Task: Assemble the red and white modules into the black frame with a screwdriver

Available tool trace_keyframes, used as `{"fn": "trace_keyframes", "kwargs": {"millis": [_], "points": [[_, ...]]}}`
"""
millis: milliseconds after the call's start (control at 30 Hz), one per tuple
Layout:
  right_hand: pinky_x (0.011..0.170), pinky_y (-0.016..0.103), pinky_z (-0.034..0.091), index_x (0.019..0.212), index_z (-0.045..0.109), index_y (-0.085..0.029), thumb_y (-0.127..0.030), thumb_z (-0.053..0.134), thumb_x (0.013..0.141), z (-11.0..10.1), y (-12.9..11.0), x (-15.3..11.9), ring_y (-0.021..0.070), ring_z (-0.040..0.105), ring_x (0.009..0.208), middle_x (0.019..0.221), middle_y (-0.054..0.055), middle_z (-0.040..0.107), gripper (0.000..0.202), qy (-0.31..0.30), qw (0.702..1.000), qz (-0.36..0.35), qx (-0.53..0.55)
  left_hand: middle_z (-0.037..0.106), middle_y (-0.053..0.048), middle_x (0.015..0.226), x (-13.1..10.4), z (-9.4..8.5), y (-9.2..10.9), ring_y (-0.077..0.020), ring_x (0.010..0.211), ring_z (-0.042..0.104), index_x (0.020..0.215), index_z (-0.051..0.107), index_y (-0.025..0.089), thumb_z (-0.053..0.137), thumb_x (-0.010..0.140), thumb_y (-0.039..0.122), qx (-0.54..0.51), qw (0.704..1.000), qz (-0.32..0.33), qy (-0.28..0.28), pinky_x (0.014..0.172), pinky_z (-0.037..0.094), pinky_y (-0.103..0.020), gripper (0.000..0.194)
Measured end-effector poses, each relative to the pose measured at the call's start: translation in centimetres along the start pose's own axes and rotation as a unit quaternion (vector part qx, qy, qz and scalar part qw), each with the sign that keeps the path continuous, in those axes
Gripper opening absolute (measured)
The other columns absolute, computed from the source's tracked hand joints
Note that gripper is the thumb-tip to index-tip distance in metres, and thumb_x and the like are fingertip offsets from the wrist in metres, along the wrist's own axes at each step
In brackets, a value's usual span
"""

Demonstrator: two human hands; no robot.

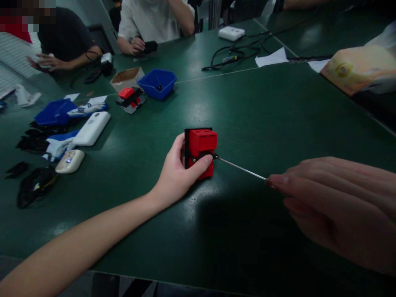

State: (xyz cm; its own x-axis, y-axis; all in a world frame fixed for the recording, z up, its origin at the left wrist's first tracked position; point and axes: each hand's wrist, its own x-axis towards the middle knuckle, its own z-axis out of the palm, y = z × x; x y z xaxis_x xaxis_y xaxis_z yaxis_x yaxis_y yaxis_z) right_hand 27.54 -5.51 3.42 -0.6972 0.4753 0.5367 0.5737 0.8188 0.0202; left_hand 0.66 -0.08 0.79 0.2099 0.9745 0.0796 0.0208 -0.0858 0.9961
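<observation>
My left hand [182, 167] is closed around a red and black block-shaped part [203, 141], thumb pressed across its front, holding it up on the table. My right hand [337, 206] grips the handle end of a screwdriver [243, 169]; the fingers hide most of the handle. The thin metal shaft points left, and its tip meets the black strip on the right side of the red part, by a small screw position. Whether the tip sits in a screw head is too small to tell.
Farther back on the green table [241, 111] stand a blue bin [157, 84], a cardboard box [126, 78] and another red and black part [131, 98]. At left lie a white power bank [92, 128], gloves [87, 109] and cables [35, 185]. Two people sit opposite.
</observation>
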Motion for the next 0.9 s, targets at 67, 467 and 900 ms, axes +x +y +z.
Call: {"fn": "trace_keyframes", "kwargs": {"millis": [67,467,900], "points": [[0.075,0.033,0.061,0.130,0.057,-0.022,-0.014,0.061,0.095,0.08,-0.10,0.21,0.0180,0.070,0.082,0.094,0.004,0.072,0.036,0.018,1.000,0.010,-0.006,0.069,-0.010,0.128,0.01,-0.03,-0.02,-0.0280,0.118,0.069,0.122,0.057,0.019,0.082,0.083,0.034,-0.005,1.000,-0.005,-0.001,0.101,0.057,-0.039,0.049],[0.081,0.033,0.060,0.129,0.056,-0.017,-0.011,0.059,0.096,0.12,-0.44,0.61,0.0183,0.067,0.089,0.098,0.006,0.070,0.034,0.035,0.999,0.010,-0.013,0.069,-0.011,0.127,-0.02,-0.09,0.10,-0.0269,0.117,0.069,0.120,0.055,0.018,0.080,0.083,0.032,-0.008,1.000,-0.015,-0.010,0.100,0.057,-0.038,0.046],[0.081,0.033,0.058,0.124,0.059,-0.015,-0.008,0.055,0.096,0.84,-0.59,0.42,0.0178,0.067,0.095,0.103,0.008,0.067,0.029,0.060,0.998,0.021,0.010,0.070,-0.008,0.118,-0.02,-0.23,0.14,-0.0241,0.108,0.070,0.120,0.056,0.018,0.079,0.085,0.032,0.019,1.000,-0.007,-0.001,0.098,0.057,-0.038,0.044]]}}
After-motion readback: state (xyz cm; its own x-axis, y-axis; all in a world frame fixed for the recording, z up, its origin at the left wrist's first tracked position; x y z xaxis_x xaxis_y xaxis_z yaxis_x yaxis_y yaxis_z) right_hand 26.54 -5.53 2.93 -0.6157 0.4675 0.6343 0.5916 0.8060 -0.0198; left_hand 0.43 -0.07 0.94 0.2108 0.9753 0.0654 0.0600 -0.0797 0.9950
